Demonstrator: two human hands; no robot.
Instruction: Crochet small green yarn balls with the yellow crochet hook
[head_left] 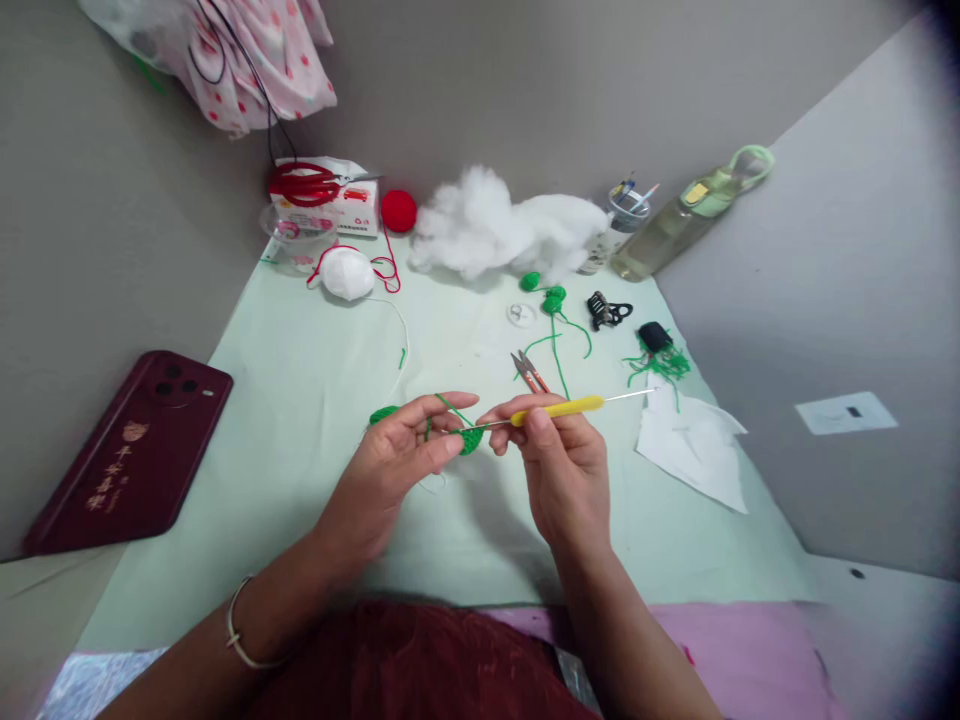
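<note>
Between the thumb and fingers of my left hand (394, 455) is a small green crochet piece (470, 440). A strand of green yarn runs up over the left fingers. My right hand (566, 455) grips a crochet hook (570, 407) by its yellow handle. The hook's thin metal shaft points left and its tip meets the crochet piece; whether it passes through a stitch is too small to tell. A green yarn ball (382, 414) lies just behind my left hand, partly hidden by it.
Beyond my hands lie small orange-handled snips (531, 374), green crocheted bits (553, 300), a black hair claw (609, 311) and white stuffing (487, 230). White yarn (347, 273) and red yarn (399, 211) balls sit back left. A bottle (682, 220) stands back right; a phone (139, 450) is at left.
</note>
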